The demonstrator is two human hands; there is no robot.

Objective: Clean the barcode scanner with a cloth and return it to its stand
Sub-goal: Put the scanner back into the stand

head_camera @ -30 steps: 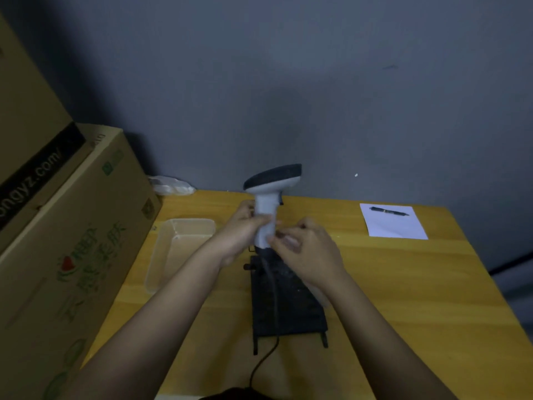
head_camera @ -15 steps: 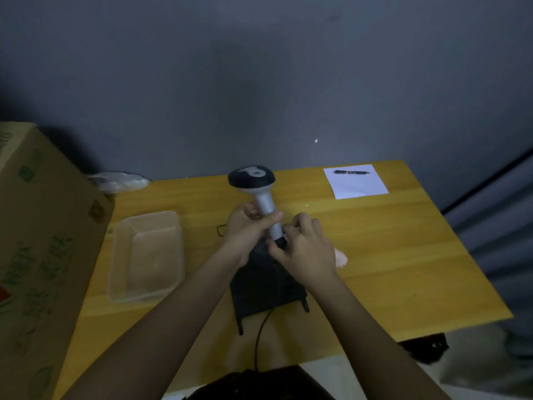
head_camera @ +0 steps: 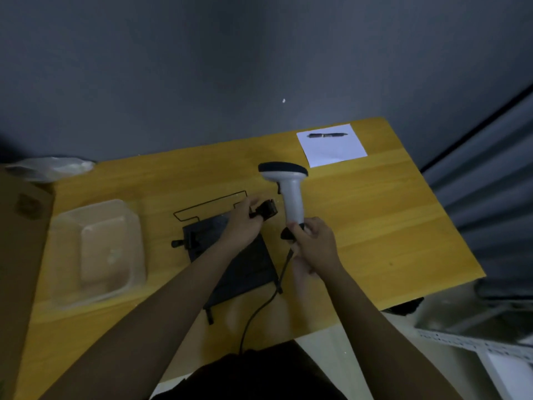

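The barcode scanner (head_camera: 291, 192) stands upright above the table (head_camera: 389, 226), lifted clear of its stand (head_camera: 245, 269). Its dark-topped head points toward the far edge of the table and its pale grey handle runs down into the right hand (head_camera: 313, 245). That hand's grip is closed around the bottom of the handle, where the black cable (head_camera: 259, 310) leaves the scanner and trails toward the near edge of the table. A pale, blurred shape shows under the right hand; whether it is the cloth cannot be told.

Just left of the scanner, the left hand (head_camera: 243, 223) has its grip pinched shut on the stand's black cradle (head_camera: 266, 210), which sits close beside the scanner's handle without clearly touching it. The stand's flat black base lies on the table below and left of the scanner, under the left forearm.

Well left of the scanner sits a clear plastic tray (head_camera: 98, 252). Beyond the scanner, toward the far right corner of the table, lies a white sheet of paper (head_camera: 331, 150) with a pen (head_camera: 327, 135) resting across its far edge. A cardboard box (head_camera: 17, 269) stands beyond the tray, at the table's left end.
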